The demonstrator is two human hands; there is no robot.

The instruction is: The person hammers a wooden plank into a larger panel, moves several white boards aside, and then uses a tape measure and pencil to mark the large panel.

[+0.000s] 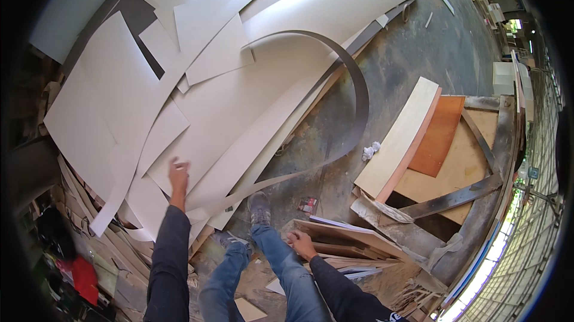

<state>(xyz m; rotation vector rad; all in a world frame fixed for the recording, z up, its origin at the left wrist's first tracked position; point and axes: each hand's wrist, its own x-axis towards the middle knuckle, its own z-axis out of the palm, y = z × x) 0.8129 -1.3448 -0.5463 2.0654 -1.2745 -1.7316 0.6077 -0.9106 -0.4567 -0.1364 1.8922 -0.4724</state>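
Legs in blue jeans (pixel 281 274) stand nearest, one dark shoe (pixel 258 207) set forward on the concrete floor (pixel 418 41). Right hand (pixel 301 243) rests on the near corner of a low stack of boards (pixel 353 239); its fingers curl loosely over the edge and appear to bear weight more than to grip. Left hand (pixel 177 174) reaches forward on a dark-sleeved arm (pixel 167 250) toward a heap of pale sheets (pixel 227 107); its fingers are spread open and hold nothing, and motion blur hides whether the tips touch the sheet beneath. The sheets lie overlapped at many angles just ahead of the feet, several bowed, and a long thin strip (pixel 357 89) arcs up from among them and curls back to the floor.

Handling, as a judgement: such sheets look thin and springy, so a lift is best taken at a free edge, with the topmost piece chosen first, since each overlaps its neighbours. The braced right hand steadies the lean; the forward shoe stands close to the strip and should stay off it.

Beyond, to the right, a pale plank (pixel 397 139) and an orange panel (pixel 439 133) lie on a wooden platform (pixel 472 166), a crumpled white rag (pixel 371 151) just beside the plank's near end. A small red packet (pixel 307 204) lies on the floor near the shoe.
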